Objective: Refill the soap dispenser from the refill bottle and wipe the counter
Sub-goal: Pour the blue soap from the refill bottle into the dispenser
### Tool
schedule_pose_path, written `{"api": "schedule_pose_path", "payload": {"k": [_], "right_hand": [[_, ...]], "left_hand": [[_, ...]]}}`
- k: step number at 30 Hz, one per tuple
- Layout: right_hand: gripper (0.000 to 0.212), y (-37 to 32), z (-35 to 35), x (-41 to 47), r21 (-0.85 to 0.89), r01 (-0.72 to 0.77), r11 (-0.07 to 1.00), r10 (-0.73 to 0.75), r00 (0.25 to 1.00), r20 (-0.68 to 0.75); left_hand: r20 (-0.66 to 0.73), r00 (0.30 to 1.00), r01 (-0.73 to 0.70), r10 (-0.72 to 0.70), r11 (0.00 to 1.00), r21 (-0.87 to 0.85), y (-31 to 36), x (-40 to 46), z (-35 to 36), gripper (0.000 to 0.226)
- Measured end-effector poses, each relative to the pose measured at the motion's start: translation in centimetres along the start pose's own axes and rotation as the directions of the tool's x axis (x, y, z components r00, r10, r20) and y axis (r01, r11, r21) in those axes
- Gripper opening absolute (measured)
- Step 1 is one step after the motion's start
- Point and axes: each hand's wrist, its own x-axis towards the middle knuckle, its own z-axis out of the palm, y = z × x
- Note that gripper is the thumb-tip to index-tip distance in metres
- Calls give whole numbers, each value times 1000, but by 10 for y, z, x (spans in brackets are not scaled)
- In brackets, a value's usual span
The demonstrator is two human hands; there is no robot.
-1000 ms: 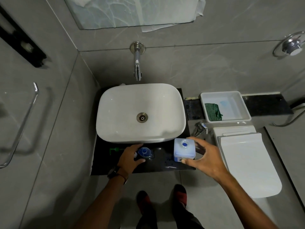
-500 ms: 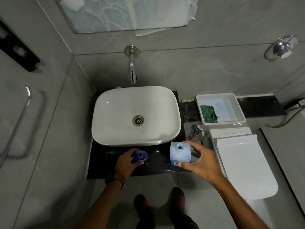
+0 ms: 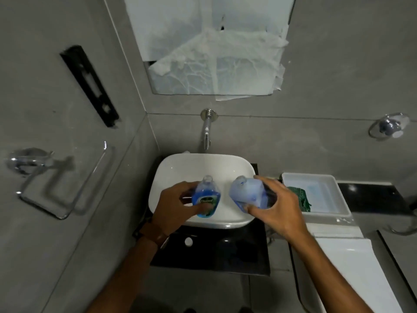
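Blurred refill bottle (image 3: 248, 193) gripped by right hand (image 3: 279, 206); left hand (image 3: 176, 208) grips dispenser (image 3: 206, 197).

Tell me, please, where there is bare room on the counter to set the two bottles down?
The black counter in front of the sink is bare to the right of a small white cap. The white tray is partly taken by a green cloth. Over the basin it is crowded: the left hand holds the dispenser, the right hand the refill bottle.
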Motion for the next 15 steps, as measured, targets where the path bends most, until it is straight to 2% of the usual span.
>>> {"api": "schedule_pose_path", "payload": {"k": [8, 15], "right_hand": [[80, -54, -37, 47, -246, 195, 949, -227, 968, -107], [81, -96, -64, 65, -488, 307, 817, -385, 921, -66]], "left_hand": [[32, 996, -82, 83, 996, -32, 43, 21, -23, 53], [42, 990, -128, 132, 988, -81, 58, 27, -27, 51]]}}
